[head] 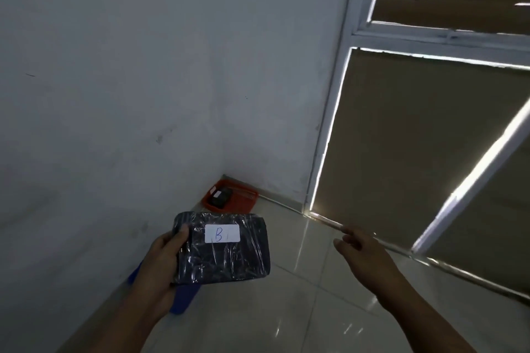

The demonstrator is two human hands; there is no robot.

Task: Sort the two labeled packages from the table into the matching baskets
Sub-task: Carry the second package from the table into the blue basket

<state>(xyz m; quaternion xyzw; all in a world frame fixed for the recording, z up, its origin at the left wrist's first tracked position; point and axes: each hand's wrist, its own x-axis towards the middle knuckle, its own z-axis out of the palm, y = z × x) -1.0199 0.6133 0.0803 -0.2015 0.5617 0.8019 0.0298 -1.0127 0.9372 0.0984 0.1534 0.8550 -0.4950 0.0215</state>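
Observation:
My left hand (162, 264) grips a dark package (229, 258) wrapped in clear film, with a white label reading "B" facing up. It is held above a blue basket (180, 302), which is mostly hidden under the package and my hand. Farther off, in the corner of the room, an orange basket (243, 202) sits on the floor with another dark labeled package (220, 197) lying inside it. My right hand (362, 252) hovers to the right, fingers apart, holding nothing.
A white wall (114, 94) runs along the left, right beside both baskets. A glass partition with white frames (329, 123) and tan blinds stands on the right. Glossy floor tiles (286, 309) lie below my hands.

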